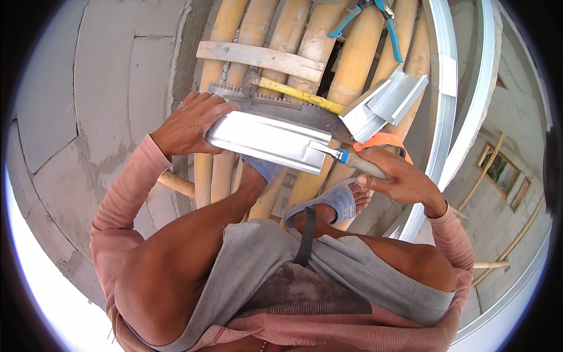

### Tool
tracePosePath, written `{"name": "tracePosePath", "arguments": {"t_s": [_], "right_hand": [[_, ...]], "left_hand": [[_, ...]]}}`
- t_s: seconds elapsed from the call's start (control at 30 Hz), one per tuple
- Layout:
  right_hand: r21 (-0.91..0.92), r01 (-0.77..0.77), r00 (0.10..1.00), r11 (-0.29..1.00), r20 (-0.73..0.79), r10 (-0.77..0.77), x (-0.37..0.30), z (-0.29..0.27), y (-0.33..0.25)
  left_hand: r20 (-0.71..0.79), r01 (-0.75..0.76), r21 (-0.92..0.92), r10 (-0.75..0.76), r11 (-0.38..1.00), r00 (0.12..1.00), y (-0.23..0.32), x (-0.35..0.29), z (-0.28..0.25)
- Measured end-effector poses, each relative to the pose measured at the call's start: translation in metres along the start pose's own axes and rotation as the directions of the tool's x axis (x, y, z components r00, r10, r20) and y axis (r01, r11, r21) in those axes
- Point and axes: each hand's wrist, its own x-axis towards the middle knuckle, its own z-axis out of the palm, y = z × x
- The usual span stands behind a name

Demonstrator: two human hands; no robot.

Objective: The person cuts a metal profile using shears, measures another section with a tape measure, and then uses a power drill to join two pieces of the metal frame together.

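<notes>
From where I stand, I see a person with both knees bent and apart, and a short metal channel (267, 141) is in front of the knees, above the bamboo poles (355, 70). The left hand (193, 122) is closed around the left end of this channel, so it is not wide. The right hand (402, 176) is wrapped on the grey handle of a small tool (366, 166), which has also a blue part near the metal tip. This tip lies over the right end of the channel; if it grips the metal, I cannot tell.

Just behind the channel there is a saw (316, 117) with a dark toothed blade, partly covered by the channel, and its orange handle is near the right hand. Further away, a hammer (299, 95) with yellow handle lies across the poles, next to a wooden board (258, 58). Two bent metal pieces (384, 102) are at the right of the hammer, one resting on the other. Blue-handled pliers (393, 38) lie open at the far side.
</notes>
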Motion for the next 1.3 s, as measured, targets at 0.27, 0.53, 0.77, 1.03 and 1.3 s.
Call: {"name": "tracePosePath", "arguments": {"t_s": [0.27,0.53,0.77,1.03,1.3], "right_hand": [[-0.162,-0.036,0.997,0.986,-0.078,0.024,0.009,0.025,-0.011],[-0.174,0.061,0.991,0.983,-0.109,-0.081,0.032,0.079,0.028],[-0.142,-0.018,0.994,0.99,-0.106,0.003,0.049,0.096,0.049],[-0.247,0.091,0.985,0.965,-0.12,-0.123,0.058,0.093,0.058],[-0.065,-0.151,0.954,0.986,-0.273,0.128,0.07,0.109,0.043]], "left_hand": [[-0.018,0.056,0.25,-0.053,0.967,0.998,-0.003,0.01,0.003],[-0.034,0.11,0.363,-0.105,0.925,0.994,-0.015,-0.009,0.083],[-0.119,0.169,0.221,-0.146,0.961,0.982,-0.004,-0.013,0.102],[-0.059,0.332,0.092,-0.328,0.939,0.943,0.014,-0.003,0.093],[-0.047,0.351,-0.005,-0.351,0.936,0.935,-0.002,0.012,0.081]]}}
